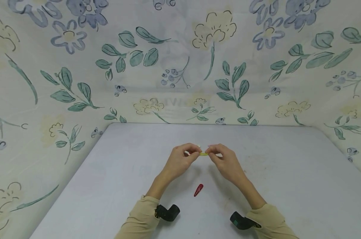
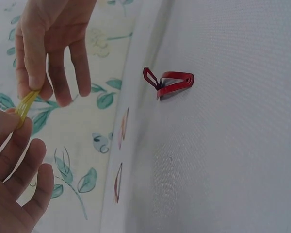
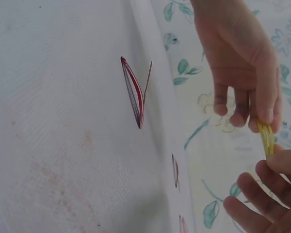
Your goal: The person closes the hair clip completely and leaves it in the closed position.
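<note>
A yellow snap hair clip (image 1: 203,154) is held above the table between both hands. My left hand (image 1: 180,161) pinches one end of it between thumb and index finger. The other end is pinched by my right hand (image 1: 228,162) in the same way. In the left wrist view the remaining fingers of both hands spread loosely away from the yellow clip (image 2: 25,108). On the table, nearer the body than the hands, lies a red snap hair clip (image 1: 198,190). Both wrist views show this red clip (image 3: 138,94) sprung open.
The white table (image 1: 108,186) meets a flower-patterned cloth (image 1: 180,93) behind and at the sides. Two slim clip-like things (image 2: 123,128) lie beyond the red clip, near the table's far edge. The hands mostly hide them in the head view.
</note>
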A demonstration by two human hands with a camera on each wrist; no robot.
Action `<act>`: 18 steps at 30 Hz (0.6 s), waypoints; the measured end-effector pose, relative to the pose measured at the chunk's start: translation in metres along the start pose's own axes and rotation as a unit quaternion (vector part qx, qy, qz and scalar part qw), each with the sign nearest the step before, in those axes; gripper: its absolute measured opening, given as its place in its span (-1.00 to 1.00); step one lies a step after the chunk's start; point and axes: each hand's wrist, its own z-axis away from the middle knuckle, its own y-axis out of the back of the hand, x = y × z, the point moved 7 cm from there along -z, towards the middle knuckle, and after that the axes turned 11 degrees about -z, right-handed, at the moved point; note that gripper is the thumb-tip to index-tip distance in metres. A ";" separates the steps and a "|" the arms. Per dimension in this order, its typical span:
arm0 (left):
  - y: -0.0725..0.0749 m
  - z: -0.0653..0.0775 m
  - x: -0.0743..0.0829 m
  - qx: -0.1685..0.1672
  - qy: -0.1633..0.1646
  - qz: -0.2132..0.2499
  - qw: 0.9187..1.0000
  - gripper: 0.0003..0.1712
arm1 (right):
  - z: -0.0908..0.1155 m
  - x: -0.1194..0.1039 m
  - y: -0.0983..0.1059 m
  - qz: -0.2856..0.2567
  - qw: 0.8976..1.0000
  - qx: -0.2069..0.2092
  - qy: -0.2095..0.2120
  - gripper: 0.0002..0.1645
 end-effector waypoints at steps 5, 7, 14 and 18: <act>0.001 0.000 0.001 -0.001 -0.005 -0.005 1.000 -0.90 | 0.000 0.000 -0.001 0.006 1.000 0.004 0.002 -0.86; 0.003 0.001 0.001 0.001 -0.003 -0.007 1.000 -0.91 | -0.001 0.001 -0.002 0.006 1.000 0.002 0.000 -0.86; 0.003 0.001 -0.001 -0.003 -0.005 -0.012 1.000 -0.90 | 0.000 0.003 -0.004 0.005 1.000 -0.002 -0.017 -0.85; 0.000 0.001 -0.003 -0.005 -0.006 -0.015 1.000 -0.89 | 0.000 0.004 -0.005 0.014 1.000 -0.003 -0.024 -0.85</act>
